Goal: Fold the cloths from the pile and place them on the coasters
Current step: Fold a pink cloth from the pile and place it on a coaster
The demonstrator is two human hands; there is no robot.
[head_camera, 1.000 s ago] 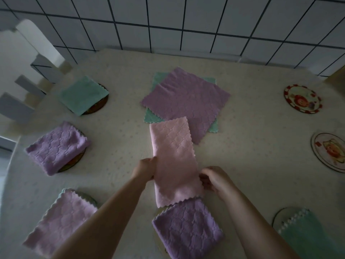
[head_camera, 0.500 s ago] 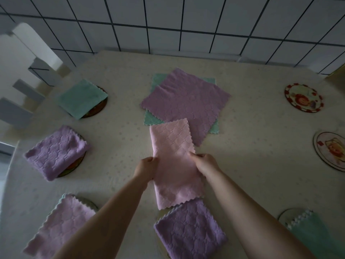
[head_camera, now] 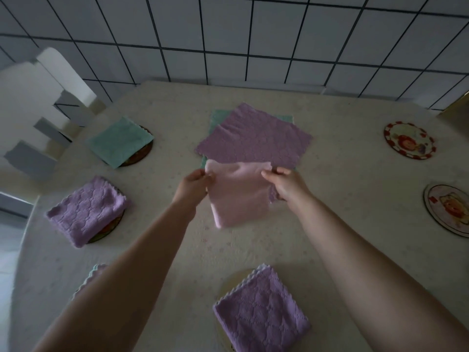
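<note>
Pink cloth [head_camera: 238, 196] folded, pinched by left hand [head_camera: 190, 185], right hand [head_camera: 285, 185]

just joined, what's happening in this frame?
A person is folding a pink cloth, the left hand and right hand each pinching a far corner, lifted above the table. Behind it lies the unfolded pile: a purple cloth over a green cloth. Folded cloths already cover several coasters; two picture coasters at right are bare.

We saw the far-right coaster [head_camera: 450, 210] cut by the edge, our left arm hiding a folded cloth [head_camera: 92, 276]
</note>
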